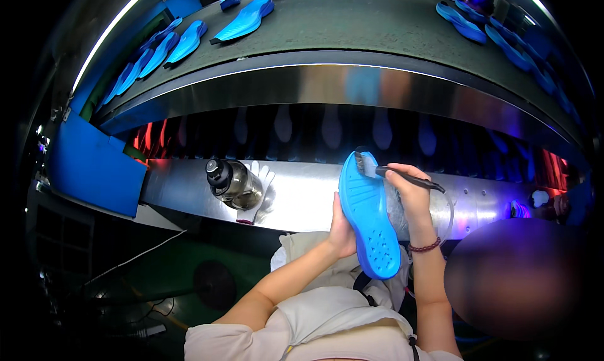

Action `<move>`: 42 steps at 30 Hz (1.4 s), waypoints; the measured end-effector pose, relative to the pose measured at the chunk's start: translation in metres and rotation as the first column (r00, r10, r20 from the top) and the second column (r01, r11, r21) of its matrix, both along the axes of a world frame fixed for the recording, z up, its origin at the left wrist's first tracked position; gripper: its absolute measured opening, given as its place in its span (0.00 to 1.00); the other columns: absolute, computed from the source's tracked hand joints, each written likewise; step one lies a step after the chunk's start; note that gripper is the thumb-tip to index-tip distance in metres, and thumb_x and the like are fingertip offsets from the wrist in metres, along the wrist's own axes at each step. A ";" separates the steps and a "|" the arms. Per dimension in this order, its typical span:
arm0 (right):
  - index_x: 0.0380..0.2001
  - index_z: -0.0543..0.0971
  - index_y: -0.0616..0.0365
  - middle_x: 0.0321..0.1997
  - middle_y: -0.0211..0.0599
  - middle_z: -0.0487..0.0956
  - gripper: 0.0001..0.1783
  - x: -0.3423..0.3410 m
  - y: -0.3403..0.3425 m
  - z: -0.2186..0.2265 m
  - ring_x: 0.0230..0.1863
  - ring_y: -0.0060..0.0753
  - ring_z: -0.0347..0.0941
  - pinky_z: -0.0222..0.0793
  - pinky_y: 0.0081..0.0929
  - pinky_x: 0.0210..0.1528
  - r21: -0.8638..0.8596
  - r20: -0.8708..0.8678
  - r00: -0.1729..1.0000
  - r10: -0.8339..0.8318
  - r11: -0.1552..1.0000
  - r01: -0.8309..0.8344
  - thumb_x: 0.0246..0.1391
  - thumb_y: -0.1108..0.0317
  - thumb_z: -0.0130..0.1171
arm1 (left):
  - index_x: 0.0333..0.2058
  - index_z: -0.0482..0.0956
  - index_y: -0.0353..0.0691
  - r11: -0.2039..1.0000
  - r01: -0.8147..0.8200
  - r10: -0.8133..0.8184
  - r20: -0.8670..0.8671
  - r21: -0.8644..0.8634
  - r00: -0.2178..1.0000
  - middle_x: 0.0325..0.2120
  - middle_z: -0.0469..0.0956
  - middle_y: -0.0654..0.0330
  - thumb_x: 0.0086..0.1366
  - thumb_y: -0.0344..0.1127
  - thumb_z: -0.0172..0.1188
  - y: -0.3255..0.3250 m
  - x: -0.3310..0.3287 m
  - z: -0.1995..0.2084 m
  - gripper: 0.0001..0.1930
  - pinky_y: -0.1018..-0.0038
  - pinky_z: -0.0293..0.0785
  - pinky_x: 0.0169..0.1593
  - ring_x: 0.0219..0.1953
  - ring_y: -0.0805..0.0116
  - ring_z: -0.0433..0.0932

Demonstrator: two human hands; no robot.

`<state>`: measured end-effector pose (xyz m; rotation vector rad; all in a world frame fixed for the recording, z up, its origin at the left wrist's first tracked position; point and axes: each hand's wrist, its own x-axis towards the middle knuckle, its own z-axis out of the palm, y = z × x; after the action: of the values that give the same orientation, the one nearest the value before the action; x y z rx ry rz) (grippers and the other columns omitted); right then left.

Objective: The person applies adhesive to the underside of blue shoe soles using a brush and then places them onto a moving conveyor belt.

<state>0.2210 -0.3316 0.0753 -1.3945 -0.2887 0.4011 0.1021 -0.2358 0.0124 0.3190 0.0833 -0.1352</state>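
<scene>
Up close, the left hand (341, 230) grips the blue shoe sole (370, 215) from behind, fingers wrapped around its edge, long axis running away from the person over the steel table (302, 197). The right hand (412, 191) pinches a brush (377, 170) whose bristles touch the sole's far end (a dark bottle (231, 182) stands well left).

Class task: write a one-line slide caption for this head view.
Left hand holds a blue shoe sole upright while the right hand strokes a brush along its top edge.
</scene>
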 end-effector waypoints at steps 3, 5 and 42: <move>0.31 0.80 0.64 0.30 0.39 0.79 0.09 -0.021 0.008 0.002 0.33 0.28 0.75 0.69 0.21 0.38 -0.148 0.433 0.901 0.037 0.989 0.030 0.42 0.74 0.62 | 0.57 0.58 0.41 0.963 -0.179 0.220 -0.203 0.199 0.954 0.47 0.69 0.53 0.61 0.69 0.19 -0.008 0.007 0.003 0.41 0.62 0.66 0.54 0.49 0.61 0.70; 0.30 0.80 0.63 0.30 0.42 0.79 0.10 -0.039 0.010 0.000 0.34 0.36 0.75 0.69 0.26 0.39 -0.161 0.642 0.766 0.033 0.982 0.093 0.39 0.74 0.62 | 0.56 0.59 0.43 0.921 -0.267 0.327 -0.189 0.285 0.926 0.51 0.66 0.55 0.61 0.69 0.19 -0.011 0.008 0.002 0.40 0.63 0.60 0.58 0.53 0.62 0.66; 0.30 0.81 0.61 0.33 0.41 0.80 0.11 -0.037 -0.054 0.058 0.38 0.35 0.76 0.70 0.27 0.44 -0.068 0.520 0.705 0.482 0.846 -0.528 0.37 0.77 0.64 | 0.47 0.66 0.33 0.899 -0.373 0.348 0.144 0.230 0.926 0.33 0.75 0.46 0.47 0.81 0.15 0.030 0.014 0.075 0.56 0.60 0.74 0.41 0.34 0.54 0.76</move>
<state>0.1844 -0.3853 0.1332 -1.3032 -1.1528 0.4456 0.1157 -0.2053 0.0871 0.5608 0.0601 0.2646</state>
